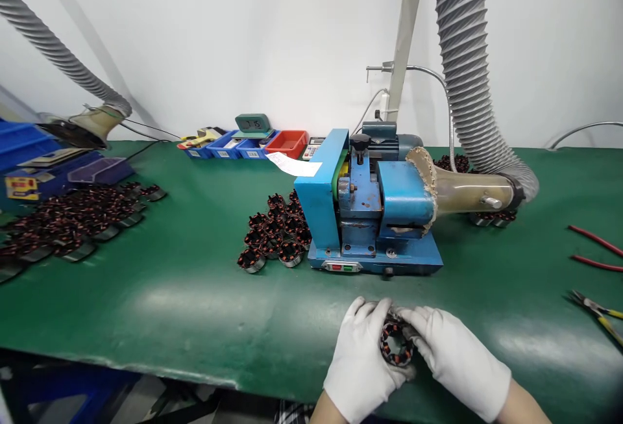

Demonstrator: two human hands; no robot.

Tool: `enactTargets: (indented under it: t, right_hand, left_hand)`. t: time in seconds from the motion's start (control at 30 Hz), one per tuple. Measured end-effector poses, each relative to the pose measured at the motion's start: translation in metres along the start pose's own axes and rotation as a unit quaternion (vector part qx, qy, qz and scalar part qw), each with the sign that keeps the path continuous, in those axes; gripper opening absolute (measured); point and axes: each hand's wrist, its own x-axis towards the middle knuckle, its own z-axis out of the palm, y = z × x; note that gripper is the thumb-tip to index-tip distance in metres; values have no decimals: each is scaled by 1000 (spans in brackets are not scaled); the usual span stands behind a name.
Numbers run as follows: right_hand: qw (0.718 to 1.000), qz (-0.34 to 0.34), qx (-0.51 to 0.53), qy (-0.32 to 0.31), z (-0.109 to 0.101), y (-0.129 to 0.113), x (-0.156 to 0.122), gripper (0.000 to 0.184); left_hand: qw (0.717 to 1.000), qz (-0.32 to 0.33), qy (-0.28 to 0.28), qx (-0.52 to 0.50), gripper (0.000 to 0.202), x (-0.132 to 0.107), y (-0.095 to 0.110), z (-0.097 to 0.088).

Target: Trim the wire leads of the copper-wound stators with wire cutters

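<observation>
Both my hands wear white gloves and meet at the near edge of the green table (pixel 185 294). Between them is a round motor stator (pixel 396 343) with copper windings. My left hand (pixel 360 362) wraps round its left side with curled fingers. My right hand (pixel 455 356) grips its right side, fingers closed over the top edge. A blue bench machine (pixel 365 206) stands just behind my hands, a little way off.
A pile of stators (pixel 275 232) lies left of the machine, and many more (pixel 73 216) at far left. A grey ribbed hose (pixel 467 80) joins the machine's right end. Red-handled tools (pixel 596 252) and pliers (pixel 598 312) lie at right. Blue and red bins (pixel 257 143) line the back.
</observation>
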Motion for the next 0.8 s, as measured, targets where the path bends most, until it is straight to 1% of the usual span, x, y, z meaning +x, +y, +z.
enactTargets:
  t: [0.07,0.1,0.17,0.2,0.3,0.4,0.5,0.53,0.57,0.6,0.63,0.7,0.77,0.8]
  right_hand:
    - [999,30,-13,-27,2,0,-2,25]
    - [999,37,-17,-29,2,0,-4,23]
    - [999,30,-24,-11,2,1,-10,22]
    - [999,17,-30,4,2,1,-13,23]
    - [999,-12,-39,28,-1,6,-24,26]
    - [999,6,-26,46,-8,19,-37,26]
    - [992,37,7,119,-20,33,-49,23]
    - [989,44,21,143,-23,35,-51,23]
    - [986,48,38,154,-26,34,-52,24]
    - [986,48,59,147,-28,30,-50,27]
    - [988,49,84,120,-29,25,-47,31]
    - [988,53,144,25,-25,11,-37,42]
    - [975,61,204,-67,-17,-1,-25,57]
    - [967,66,227,-98,-12,-5,-20,63]
  left_hand:
    - [1000,6,2,1,65,-1,1,1]
    - [1000,8,1,1,56,-2,3,2]
    - [1000,8,0,0,44,-2,5,2]
    - [1000,7,-1,-2,43,-1,5,2]
    - [1000,7,-4,-10,46,-1,4,3]
    - [1000,7,-7,-12,50,-2,0,5]
    - [1000,6,-14,-10,54,-2,-1,3]
    - [1000,7,-21,-11,58,-2,0,1]
    - [999,8,-28,-14,65,-1,3,-3]
    - [999,15,-33,-18,73,1,7,-6]
    - [999,28,-36,-21,81,3,12,-10]
    - [997,66,-45,-19,93,8,21,-15]
    - [993,89,-74,-14,94,13,27,-16]
    - [992,82,-97,-14,93,15,29,-15]
